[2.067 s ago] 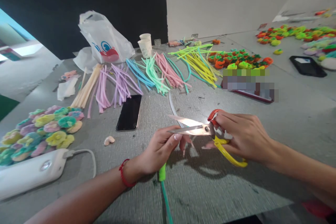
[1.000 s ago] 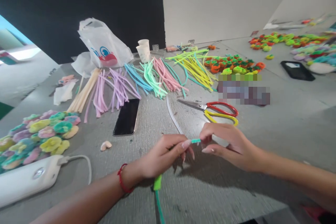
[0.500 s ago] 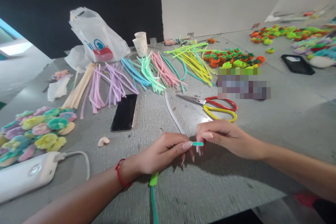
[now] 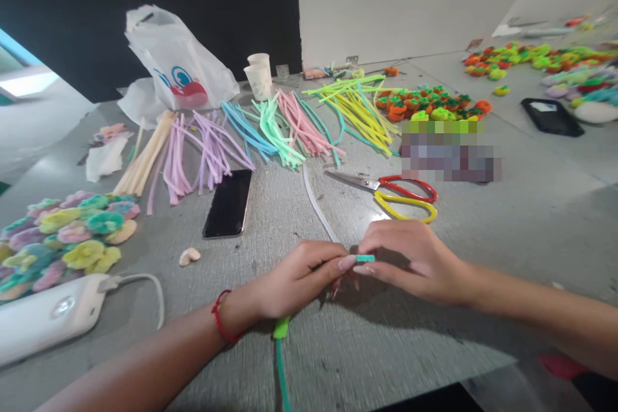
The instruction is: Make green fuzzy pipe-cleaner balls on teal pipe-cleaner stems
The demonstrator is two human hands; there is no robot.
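Observation:
A short teal piece of pipe cleaner (image 4: 365,258) sticks out of the pinched thumb and fingers of my left hand (image 4: 302,277). My right hand (image 4: 418,264) closes around it from the right, index finger above and thumb just below, its tips meeting the left fingertips. How much of the piece lies inside the fingers is hidden. A pale pipe cleaner (image 4: 317,205) runs along the table up to behind my left hand. Under my left wrist lies a lime-green piece (image 4: 280,328) with a teal pipe cleaner (image 4: 282,373) trailing toward me. Scissors (image 4: 379,185) with red and yellow handles lie beyond my right hand.
Bundles of coloured pipe cleaners (image 4: 284,132) line the back, near a plastic bag (image 4: 178,71) and paper cups (image 4: 259,77). A phone (image 4: 228,205), fuzzy flower shapes (image 4: 72,232) and a white power bank (image 4: 53,315) are at left. Orange and green fuzzy pieces (image 4: 427,103) sit back right.
My right hand has shifted its hold: the thumb has dropped below the teal piece and the fingers have come left, closer to my left fingertips. My left hand keeps its pinch.

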